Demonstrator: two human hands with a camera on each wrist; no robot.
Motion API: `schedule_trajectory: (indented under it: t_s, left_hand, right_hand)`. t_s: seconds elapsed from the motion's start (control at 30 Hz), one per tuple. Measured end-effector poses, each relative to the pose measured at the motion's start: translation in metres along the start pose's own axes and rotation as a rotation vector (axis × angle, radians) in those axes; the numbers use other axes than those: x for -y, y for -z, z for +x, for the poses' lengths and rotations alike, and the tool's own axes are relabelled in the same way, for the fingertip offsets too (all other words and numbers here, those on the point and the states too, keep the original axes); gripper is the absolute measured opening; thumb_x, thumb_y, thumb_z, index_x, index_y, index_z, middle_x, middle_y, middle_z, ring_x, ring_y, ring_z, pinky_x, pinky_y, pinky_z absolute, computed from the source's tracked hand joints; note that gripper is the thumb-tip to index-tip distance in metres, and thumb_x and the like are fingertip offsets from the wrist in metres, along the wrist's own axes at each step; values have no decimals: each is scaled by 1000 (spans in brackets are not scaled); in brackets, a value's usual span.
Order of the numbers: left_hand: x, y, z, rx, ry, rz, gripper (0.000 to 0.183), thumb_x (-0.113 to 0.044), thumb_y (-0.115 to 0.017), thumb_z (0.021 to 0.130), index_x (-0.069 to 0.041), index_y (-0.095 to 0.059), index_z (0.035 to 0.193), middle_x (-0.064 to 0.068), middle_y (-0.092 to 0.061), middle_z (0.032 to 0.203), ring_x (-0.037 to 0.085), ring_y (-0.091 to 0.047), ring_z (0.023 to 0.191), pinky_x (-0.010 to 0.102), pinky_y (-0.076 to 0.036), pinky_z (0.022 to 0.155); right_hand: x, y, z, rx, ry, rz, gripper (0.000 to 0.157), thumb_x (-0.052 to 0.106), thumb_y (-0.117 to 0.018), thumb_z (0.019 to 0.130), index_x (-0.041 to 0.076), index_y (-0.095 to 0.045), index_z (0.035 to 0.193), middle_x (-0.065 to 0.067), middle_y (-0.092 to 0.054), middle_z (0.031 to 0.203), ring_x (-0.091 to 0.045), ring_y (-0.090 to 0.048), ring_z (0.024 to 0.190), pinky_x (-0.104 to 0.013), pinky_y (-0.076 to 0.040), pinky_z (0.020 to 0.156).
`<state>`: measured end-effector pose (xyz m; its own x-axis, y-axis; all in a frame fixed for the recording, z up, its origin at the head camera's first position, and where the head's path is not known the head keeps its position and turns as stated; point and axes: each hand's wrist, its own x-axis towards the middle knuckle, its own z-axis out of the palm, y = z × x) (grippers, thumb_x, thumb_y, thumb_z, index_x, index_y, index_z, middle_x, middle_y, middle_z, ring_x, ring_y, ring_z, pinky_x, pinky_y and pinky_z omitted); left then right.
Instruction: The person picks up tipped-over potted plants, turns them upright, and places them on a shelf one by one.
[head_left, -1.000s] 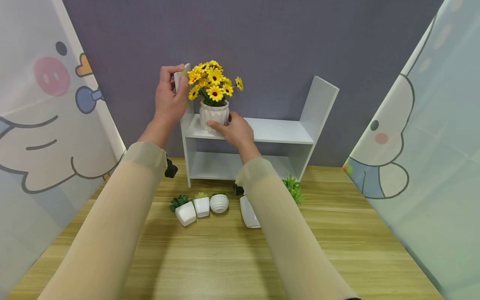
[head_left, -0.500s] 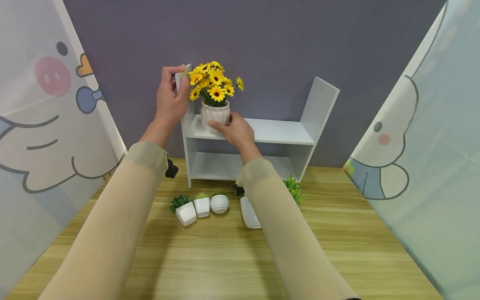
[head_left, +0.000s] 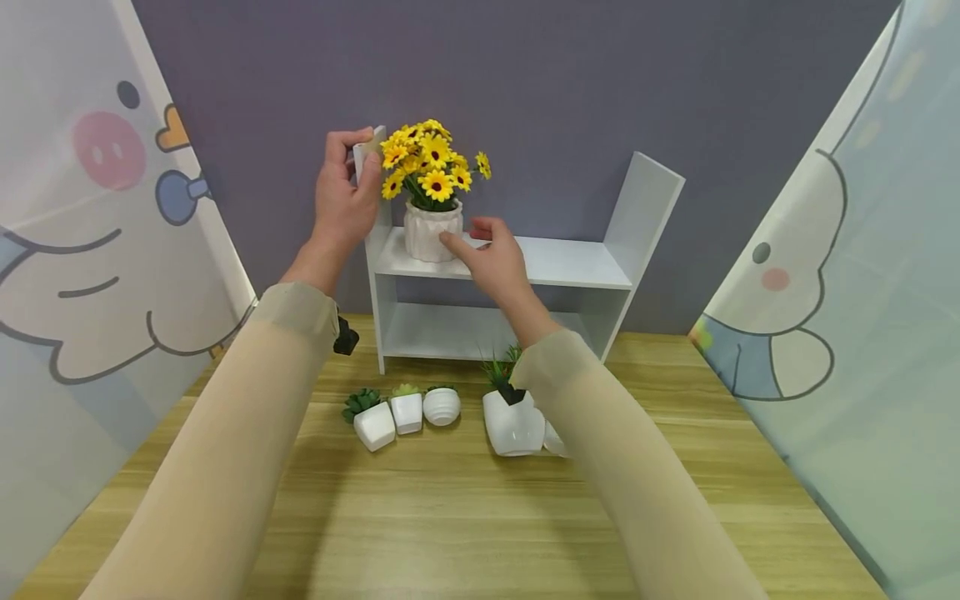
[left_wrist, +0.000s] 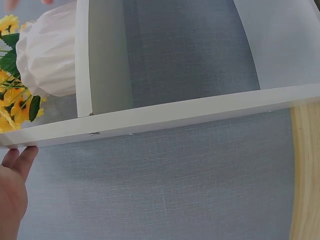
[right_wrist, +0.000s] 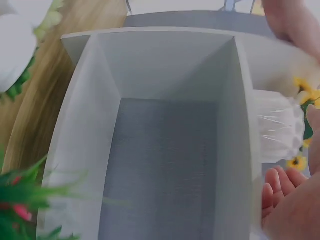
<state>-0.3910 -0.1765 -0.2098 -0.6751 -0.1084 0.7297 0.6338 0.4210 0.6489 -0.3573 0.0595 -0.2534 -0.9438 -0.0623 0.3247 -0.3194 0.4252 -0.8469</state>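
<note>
1. Left hand (head_left: 343, 196): clamped on left side panel (head_left: 380, 215) of white shelf unit (head_left: 450, 329), near top.
2. Right hand (head_left: 497, 257): thumb and fingers apart beside white flowerpot (head_left: 429, 233); thumb contact unclear.
3. Flowerpot upright, upper shelf (head_left: 570, 260), left end; yellow flowers (head_left: 431, 162) in it.

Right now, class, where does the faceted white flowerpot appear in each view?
Head: faceted white flowerpot left of centre, on the upper shelf.
Left wrist: flowerpot at upper left, seen sideways.
Right wrist: flowerpot on the right side, seen sideways.
Shared landmark: the yellow flowers in it.
</note>
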Motion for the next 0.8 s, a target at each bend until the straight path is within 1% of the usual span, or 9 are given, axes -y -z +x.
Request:
schedule_trajectory:
  t_s: [0.1, 0.27, 0.43, 0.53, 0.63, 0.8]
  left_hand:
    - [-1, 0, 0, 0, 8, 3, 40, -38, -49, 115, -19, -46, 150, -6, -46, 171, 26, -60, 144, 44, -54, 113]
    - [-1, 0, -1, 1, 16, 9, 39, -38, -49, 115, -19, -46, 150, -6, -46, 170, 25, -59, 145, 43, -53, 115]
    - [-1, -1, 0, 8, 19, 4, 39, -37, -49, 115, -19, -46, 150, -8, -46, 170, 24, -59, 144, 39, -54, 111]
    - [-2, -2, 1, 9, 12, 0, 39, -37, -50, 115, -19, -46, 150, -6, -46, 170, 25, -60, 143, 38, -55, 108]
    - [-2, -2, 1, 12, 6, -1, 40, -37, -50, 115, -19, -46, 150, -3, -47, 169, 25, -60, 142, 38, -55, 108]
    - [-4, -1, 0, 6, 18, 1, 39, -36, -49, 115, -20, -46, 150, -4, -46, 169, 25, -60, 143, 38, -54, 110]
  right_hand:
    - [-3, 14, -13, 20, 4, 7, 76, 57, -77, 99, 15, -52, 158, -5, -61, 151, -25, -59, 124, -44, -55, 99]
    - [-15, 43, -40, 78, 0, -33, 73, 57, -76, 99, 15, -56, 155, -3, -64, 148, -26, -61, 128, -49, -56, 103]
    - [-35, 72, -71, 138, -10, -108, 67, 54, -74, 102, 15, -57, 153, -5, -67, 145, -28, -65, 131, -53, -55, 108]
    - [-51, 87, -89, 172, -23, -136, 63, 51, -72, 104, 14, -57, 153, -6, -66, 146, -30, -65, 130, -53, -55, 107]
    - [-68, 99, -106, 185, -34, -156, 62, 48, -71, 106, 12, -57, 154, -8, -66, 146, -31, -65, 127, -52, -56, 104]
    - [-92, 116, -131, 197, -42, -159, 58, 43, -71, 107, 10, -58, 152, -14, -66, 146, -30, -67, 121, -44, -60, 98]
